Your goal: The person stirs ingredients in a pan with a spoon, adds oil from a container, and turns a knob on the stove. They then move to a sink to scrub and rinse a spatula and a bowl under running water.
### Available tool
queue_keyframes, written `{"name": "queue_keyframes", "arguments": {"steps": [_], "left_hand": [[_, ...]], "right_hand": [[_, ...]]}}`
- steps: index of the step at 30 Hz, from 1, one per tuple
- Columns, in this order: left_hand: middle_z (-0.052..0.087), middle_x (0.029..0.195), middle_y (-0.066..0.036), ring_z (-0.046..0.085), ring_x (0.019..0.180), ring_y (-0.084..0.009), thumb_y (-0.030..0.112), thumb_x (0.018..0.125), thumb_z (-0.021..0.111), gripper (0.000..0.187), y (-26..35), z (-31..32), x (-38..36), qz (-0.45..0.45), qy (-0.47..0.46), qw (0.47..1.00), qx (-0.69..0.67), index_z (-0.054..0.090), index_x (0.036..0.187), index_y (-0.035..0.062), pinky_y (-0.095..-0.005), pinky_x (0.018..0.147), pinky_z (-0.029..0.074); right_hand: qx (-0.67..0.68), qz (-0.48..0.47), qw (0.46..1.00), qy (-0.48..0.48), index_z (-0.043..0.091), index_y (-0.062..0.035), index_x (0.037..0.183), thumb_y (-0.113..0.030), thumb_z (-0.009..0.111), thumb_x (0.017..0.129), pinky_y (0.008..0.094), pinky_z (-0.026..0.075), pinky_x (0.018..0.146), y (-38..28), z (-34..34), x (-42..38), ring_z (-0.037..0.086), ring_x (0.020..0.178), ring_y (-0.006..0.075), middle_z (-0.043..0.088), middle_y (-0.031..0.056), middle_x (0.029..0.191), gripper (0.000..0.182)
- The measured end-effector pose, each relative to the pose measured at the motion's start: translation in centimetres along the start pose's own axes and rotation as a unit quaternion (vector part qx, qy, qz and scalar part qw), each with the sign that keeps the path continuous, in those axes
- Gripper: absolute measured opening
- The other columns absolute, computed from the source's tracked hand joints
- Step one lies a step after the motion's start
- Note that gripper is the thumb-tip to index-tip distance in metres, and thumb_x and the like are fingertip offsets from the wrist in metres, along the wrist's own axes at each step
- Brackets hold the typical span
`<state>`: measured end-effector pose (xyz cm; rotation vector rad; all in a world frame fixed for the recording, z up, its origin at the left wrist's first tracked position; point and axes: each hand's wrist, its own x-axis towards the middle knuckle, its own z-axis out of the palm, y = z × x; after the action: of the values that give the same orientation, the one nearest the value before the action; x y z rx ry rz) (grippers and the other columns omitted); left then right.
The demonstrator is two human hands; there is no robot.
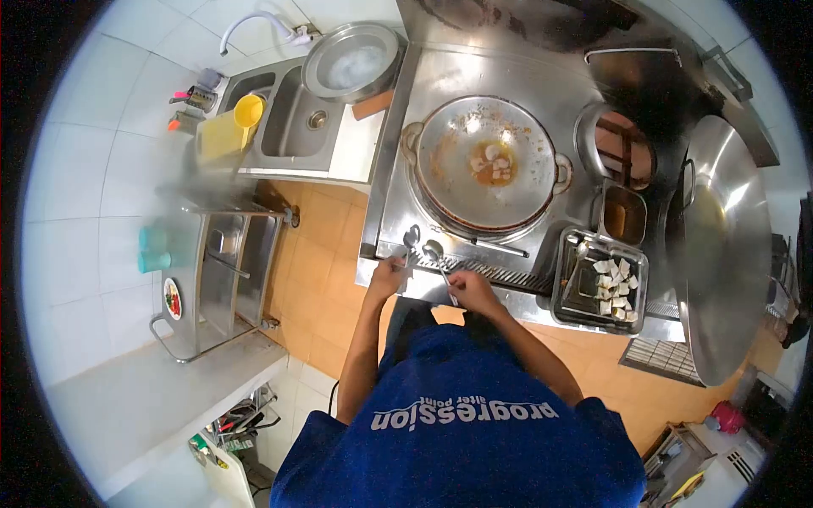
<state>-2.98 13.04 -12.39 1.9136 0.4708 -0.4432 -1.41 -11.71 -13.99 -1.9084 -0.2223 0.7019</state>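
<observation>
My left hand (pixel 388 276) is closed around the handle of a metal spoon (pixel 412 236) at the stove's front edge. A second metal spoon (pixel 434 251) is in my right hand (pixel 474 292), its bowl close to the first one. Both spoons are short of the wide wok (pixel 525 169), which sits on the burner. Several white pieces (pixel 491 164) lie in yellow oil at its bottom. Right of my right hand stands a metal tray (pixel 579 300) with white cubes (pixel 616 286), perhaps tofu, and another spoon (pixel 577 262).
A square metal container (pixel 624 213) with brown liquid stands behind the tray. On the far right is a very large pan (pixel 728 254). To the left, a sink (pixel 296 127) holds a metal basin (pixel 351 63) at its back edge; a yellow dipper (pixel 248 112) is beside it.
</observation>
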Motion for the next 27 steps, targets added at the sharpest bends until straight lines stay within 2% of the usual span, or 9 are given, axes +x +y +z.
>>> {"name": "queue_keyframes", "arguments": {"steps": [2,5,8,9,12,13,19,26,27], "left_hand": [[0.065,0.077,-0.011,0.059,0.071,-0.0152,0.017,0.074,0.070,0.030,-0.2,0.2,0.3,-0.011,0.002,0.999,0.041,0.059,0.093,-0.0023,-0.0284,0.062,0.046],[0.067,0.078,-0.014,0.065,0.073,-0.0257,0.030,0.074,0.068,0.033,1.6,0.2,0.5,-0.026,0.015,0.966,0.257,0.063,0.095,0.0047,-0.0348,0.064,0.049],[0.067,0.080,-0.013,0.065,0.076,-0.0274,0.035,0.074,0.068,0.035,2.8,-0.1,0.7,0.019,-0.006,0.945,0.326,0.064,0.097,0.0092,-0.0375,0.066,0.050],[0.067,0.090,-0.012,0.064,0.088,-0.0302,0.033,0.072,0.065,0.026,2.5,-0.2,1.5,0.027,-0.032,0.936,0.350,0.068,0.092,0.0158,-0.0411,0.071,0.051],[0.067,0.088,-0.012,0.063,0.089,-0.0312,0.034,0.073,0.065,0.025,2.7,-0.5,2.6,0.060,-0.049,0.917,0.392,0.068,0.091,0.0175,-0.0438,0.070,0.051],[0.066,0.087,-0.012,0.064,0.086,-0.0317,0.035,0.074,0.064,0.023,2.7,-1.1,2.6,0.110,-0.066,0.904,0.407,0.068,0.089,0.0189,-0.0450,0.070,0.051],[0.066,0.084,-0.012,0.064,0.081,-0.0318,0.036,0.078,0.062,0.028,2.1,-4.0,2.8,0.223,-0.076,0.897,0.374,0.065,0.086,0.0102,-0.0463,0.065,0.051],[0.066,0.082,-0.015,0.064,0.078,-0.0329,0.035,0.079,0.060,0.028,1.5,-5.7,3.2,0.184,-0.087,0.911,0.358,0.064,0.088,0.0092,-0.0469,0.066,0.050],[0.066,0.083,-0.015,0.064,0.079,-0.0329,0.039,0.080,0.059,0.030,0.8,-6.3,3.6,0.218,-0.108,0.900,0.361,0.065,0.087,0.0096,-0.0463,0.067,0.049]], "right_hand": [[-0.024,-0.037,0.999,0.014,0.065,-0.0032,0.086,-0.015,0.068,0.074,0.0305,0.050,0.062,-0.5,0.8,1.0,0.064,0.066,0.0183,0.066,0.0100,0.073,0.017],[-0.091,-0.063,0.992,0.054,0.065,-0.0028,0.083,-0.018,0.067,0.074,0.0334,0.050,0.062,-1.0,1.9,1.8,0.065,0.068,0.0231,0.066,0.0126,0.074,0.018],[-0.140,-0.039,0.988,0.051,0.065,-0.0037,0.085,-0.018,0.067,0.073,0.0353,0.050,0.062,-2.2,2.1,2.3,0.065,0.065,0.0263,0.066,0.0129,0.070,0.019],[-0.138,-0.020,0.987,0.082,0.064,-0.0044,0.088,-0.019,0.067,0.073,0.0356,0.050,0.061,-2.2,2.6,2.3,0.065,0.063,0.0264,0.065,0.0129,0.068,0.021],[-0.157,-0.010,0.977,0.143,0.063,-0.0054,0.091,-0.018,0.068,0.072,0.0359,0.050,0.060,-2.4,3.6,2.6,0.064,0.060,0.0255,0.065,0.0131,0.066,0.023],[-0.181,-0.024,0.970,0.160,0.063,-0.0057,0.093,-0.017,0.068,0.072,0.0358,0.050,0.059,-2.6,3.9,2.8,0.064,0.059,0.0246,0.065,0.0133,0.066,0.024],[-0.156,0.048,0.955,0.247,0.063,-0.0058,0.086,-0.015,0.068,0.072,0.0355,0.049,0.056,-4.8,6.3,2.2,0.064,0.057,0.0247,0.064,0.0128,0.063,0.018],[-0.217,0.111,0.928,0.280,0.065,-0.0061,0.085,-0.021,0.064,0.078,0.0346,0.048,0.056,-9.7,6.6,2.5,0.063,0.058,0.0249,0.062,0.0115,0.061,0.016],[-0.223,0.099,0.932,0.270,0.065,-0.0061,0.085,-0.021,0.064,0.078,0.0346,0.048,0.056,-10.6,6.4,2.9,0.063,0.058,0.0249,0.062,0.0115,0.061,0.016]]}}
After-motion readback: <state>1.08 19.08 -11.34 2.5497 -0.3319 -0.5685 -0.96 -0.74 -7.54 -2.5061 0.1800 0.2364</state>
